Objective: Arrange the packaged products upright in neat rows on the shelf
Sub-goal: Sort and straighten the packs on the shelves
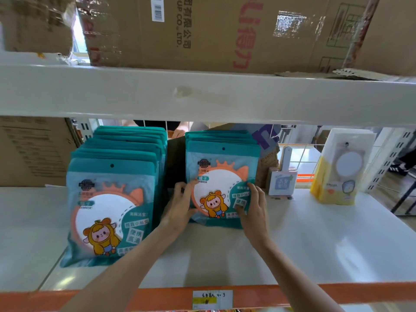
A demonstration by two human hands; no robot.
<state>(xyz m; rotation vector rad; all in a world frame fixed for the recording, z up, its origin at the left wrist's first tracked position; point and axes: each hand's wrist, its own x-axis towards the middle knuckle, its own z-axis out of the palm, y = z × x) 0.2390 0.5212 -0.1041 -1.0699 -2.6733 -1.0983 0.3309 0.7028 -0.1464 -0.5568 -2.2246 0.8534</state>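
Observation:
Two rows of teal mirror packages stand upright on the white shelf point(315, 244). The left row point(112, 199) holds several packs and reaches nearer the front. The right row point(221, 167) is shorter and sits further back. My left hand point(180, 206) grips the left edge of the right row's front pack, fingers curled round it. At that pack's lower right corner my right hand point(254, 206) holds on, thumb on its face. Each pack shows a cartoon figure and an orange round mirror.
A white and blue handled item point(282, 176) and a yellow and white mirror package point(340, 167) stand to the right. Cardboard boxes point(225, 32) fill the shelf above. The orange front rail point(157, 298) carries a price label. Another box stands at left.

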